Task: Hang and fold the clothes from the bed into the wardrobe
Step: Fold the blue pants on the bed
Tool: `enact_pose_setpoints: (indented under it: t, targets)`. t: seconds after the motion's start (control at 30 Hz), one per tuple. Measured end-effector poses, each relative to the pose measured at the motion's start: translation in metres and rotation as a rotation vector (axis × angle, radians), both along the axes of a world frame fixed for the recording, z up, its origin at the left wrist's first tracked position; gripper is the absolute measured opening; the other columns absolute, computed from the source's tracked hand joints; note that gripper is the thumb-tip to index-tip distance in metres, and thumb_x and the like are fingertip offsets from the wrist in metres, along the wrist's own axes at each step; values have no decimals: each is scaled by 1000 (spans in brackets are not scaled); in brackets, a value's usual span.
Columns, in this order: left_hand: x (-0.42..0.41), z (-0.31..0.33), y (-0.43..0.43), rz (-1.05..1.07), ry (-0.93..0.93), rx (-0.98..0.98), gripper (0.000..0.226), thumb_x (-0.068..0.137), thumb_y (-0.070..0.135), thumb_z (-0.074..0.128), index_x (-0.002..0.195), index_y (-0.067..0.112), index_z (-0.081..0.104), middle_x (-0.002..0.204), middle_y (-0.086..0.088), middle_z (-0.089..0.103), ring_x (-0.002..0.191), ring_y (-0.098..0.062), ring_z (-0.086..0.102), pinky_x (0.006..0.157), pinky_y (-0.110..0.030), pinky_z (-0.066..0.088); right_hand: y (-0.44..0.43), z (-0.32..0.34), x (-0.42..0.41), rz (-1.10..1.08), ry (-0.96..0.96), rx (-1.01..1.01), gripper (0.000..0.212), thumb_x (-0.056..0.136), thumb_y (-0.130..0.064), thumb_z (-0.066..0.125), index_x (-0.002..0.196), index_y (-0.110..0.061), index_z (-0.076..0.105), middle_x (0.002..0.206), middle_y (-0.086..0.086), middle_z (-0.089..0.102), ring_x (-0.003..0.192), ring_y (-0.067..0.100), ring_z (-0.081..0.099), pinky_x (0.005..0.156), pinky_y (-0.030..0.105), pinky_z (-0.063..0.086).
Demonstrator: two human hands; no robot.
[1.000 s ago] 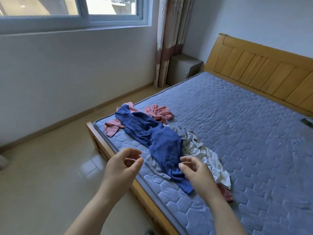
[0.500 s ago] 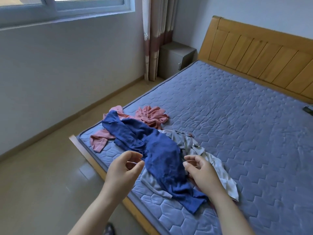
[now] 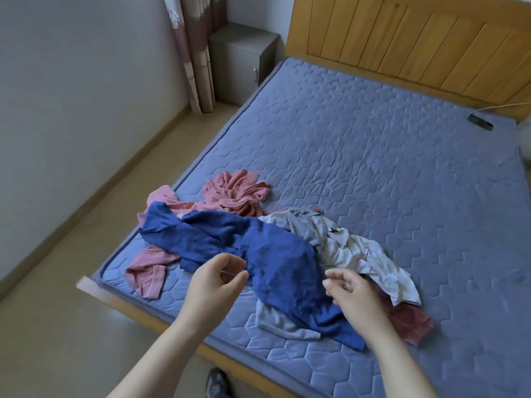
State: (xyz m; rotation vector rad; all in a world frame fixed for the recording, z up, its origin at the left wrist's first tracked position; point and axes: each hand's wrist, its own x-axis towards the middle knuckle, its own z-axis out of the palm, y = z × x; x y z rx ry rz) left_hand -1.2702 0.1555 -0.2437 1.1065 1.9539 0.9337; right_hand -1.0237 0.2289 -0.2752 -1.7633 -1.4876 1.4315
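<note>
Clothes pile [image 3: 330, 242] at near corner of bed [image 3: 373, 145], blue garment [image 3: 212, 235] on top. Left hand [image 3: 214, 285] and right hand [image 3: 352, 297] hover over it, fingers loosely curled, both empty

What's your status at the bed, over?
Left hand, right hand loosely curled, empty, above the pile. Blue garment on top, pink garment and white garment beneath, none lifted. Nothing blocking the clothes.

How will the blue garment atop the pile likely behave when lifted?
Probably floppy: the blue garment lies crumpled in soft folds. Likely light, as thin cloth. It drapes over the white-grey garment and pink garment, so lifting may drag those along.
</note>
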Motion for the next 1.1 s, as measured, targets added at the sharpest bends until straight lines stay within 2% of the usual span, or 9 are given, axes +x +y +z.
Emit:
enact_pose_setpoints:
  t: [0.17,0.33,0.43,0.53,0.73,0.87,1.0,1.1]
  targets:
    - [-24,-8,32,-55,23,-48,8,84,12,69,86,20,67,77,12,68,64,5,58,58,-10,42,17,-14,-29,-68,20,-37,15,91,-8,62,103,-18,64,91,3,67,90,18,63,82,32,47]
    - [-34,-28,65,-56,68,-104,8,83,14,69,87,21,67,79,8,68,69,-4,62,62,-17,44,52,-40,-50,-57,45,-83,15,92,-10,62,105,-17,64,91,3,67,85,15,61,79,28,47]
    - [-36,-48,83,-53,64,-148,10,83,13,69,85,22,66,76,9,67,66,-7,61,61,-20,44,73,-59,-58,-26,36,-102,15,93,-13,61,106,-20,63,94,0,66,82,9,60,75,20,44]
    - [-39,-66,99,-98,80,-179,9,84,15,68,85,24,66,77,9,67,63,-1,57,59,-15,41,91,-73,-63,-33,5,-91,14,93,-15,61,105,-22,63,92,-5,66,81,4,60,68,13,41]
    - [-58,-99,125,-121,76,-216,17,83,15,68,80,31,62,73,9,66,55,1,55,55,-13,39,111,-100,-76,-31,-43,-124,15,92,-18,62,105,-25,64,92,-10,65,88,4,61,71,15,42]
    - [-79,-128,140,-163,104,-247,19,83,16,69,78,33,61,77,11,66,61,1,57,56,-11,39,117,-124,-92,-42,-110,-119,13,90,-20,64,100,-28,65,88,-13,64,85,-2,61,67,9,40]
    - [-105,-159,155,-232,100,-310,14,83,17,66,81,30,62,81,8,67,68,-6,60,65,-23,48,115,-153,-114,-57,-129,-144,13,90,-19,64,99,-28,65,87,-11,64,82,-2,61,64,7,41]
    - [-125,-183,167,-296,129,-341,8,83,17,63,89,23,65,84,9,67,74,-7,61,69,-25,48,116,-178,-132,-80,-175,-119,12,90,-17,64,99,-25,66,89,-10,65,82,-2,61,62,4,42]
